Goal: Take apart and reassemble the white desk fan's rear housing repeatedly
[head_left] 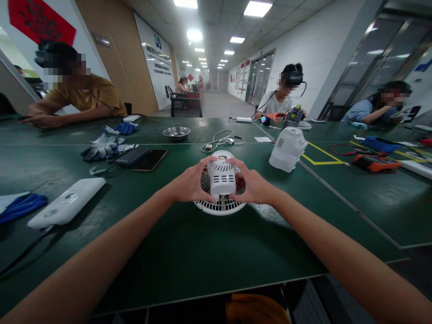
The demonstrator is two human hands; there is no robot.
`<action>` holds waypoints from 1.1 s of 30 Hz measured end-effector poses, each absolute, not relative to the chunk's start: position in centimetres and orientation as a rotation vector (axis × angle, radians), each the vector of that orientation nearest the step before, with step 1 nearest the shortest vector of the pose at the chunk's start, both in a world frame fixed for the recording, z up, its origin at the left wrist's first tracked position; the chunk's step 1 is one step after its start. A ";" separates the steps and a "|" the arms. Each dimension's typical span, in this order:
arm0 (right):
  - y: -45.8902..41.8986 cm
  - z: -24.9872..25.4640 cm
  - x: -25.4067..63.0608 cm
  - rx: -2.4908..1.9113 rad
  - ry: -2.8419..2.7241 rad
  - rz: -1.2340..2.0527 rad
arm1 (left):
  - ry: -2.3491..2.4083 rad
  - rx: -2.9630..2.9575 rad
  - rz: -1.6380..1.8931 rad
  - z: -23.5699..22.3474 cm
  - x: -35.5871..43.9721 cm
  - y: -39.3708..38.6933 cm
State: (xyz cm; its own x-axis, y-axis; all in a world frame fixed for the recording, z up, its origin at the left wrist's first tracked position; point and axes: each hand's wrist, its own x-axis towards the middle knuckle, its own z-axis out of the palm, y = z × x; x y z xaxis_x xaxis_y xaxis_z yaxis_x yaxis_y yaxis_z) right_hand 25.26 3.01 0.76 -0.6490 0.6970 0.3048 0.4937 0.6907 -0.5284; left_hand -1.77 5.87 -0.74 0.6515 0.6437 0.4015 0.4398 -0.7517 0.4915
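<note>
Bare table (202,252) before fan (221,189)

A dark green table (189,252) is seen, on which a white fan grille (221,204) is laid face down near the middle; a white power bank (67,202) and a blue cloth (20,207) are placed at the left edge; a black phone (150,160) and a dark case (132,157) are set just beside each other further back; a steel bowl (176,132), a coiled white cable (221,139) and a white fan housing (287,148) are found beyond; yellow tape (320,155) is marked at the right.
</note>
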 end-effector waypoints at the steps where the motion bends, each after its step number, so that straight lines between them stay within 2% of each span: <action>1: 3.0 0.7 25.3 -0.921 -2.409 0.536 | 0.880 2.527 0.828 -1.0 -1.8 5.9; 6: 3.6 0.2 26.3 -0.952 -2.405 0.400 | 0.967 2.478 1.031 -2.6 -1.6 6.6; 10: 5.0 -0.3 28.1 -1.001 -2.342 0.305 | 1.373 2.204 1.197 -3.4 -2.1 7.6; 15: 6.1 -0.5 29.6 -1.072 -2.174 0.443 | 1.638 1.815 0.959 -4.0 -2.9 8.8; 19: 5.4 -0.4 29.1 -1.029 -2.185 0.590 | 1.614 1.770 0.913 -4.4 -2.8 9.0; 24: 4.7 -0.8 27.9 -1.083 -2.214 0.493 | 1.568 1.764 1.004 -4.7 -2.5 8.5; 33: 4.5 -1.3 27.7 -0.978 -2.009 0.425 | 1.115 1.722 1.618 -4.8 -2.4 8.1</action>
State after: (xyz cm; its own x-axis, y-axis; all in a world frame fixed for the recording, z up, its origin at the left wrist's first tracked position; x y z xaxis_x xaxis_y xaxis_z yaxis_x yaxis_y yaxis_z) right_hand 27.70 4.51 -1.28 -0.3426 0.7682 0.5409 0.4832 0.6378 -0.5997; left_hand -2.39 8.08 -4.84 -0.0538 0.8368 0.5449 0.2115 -0.5238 0.8252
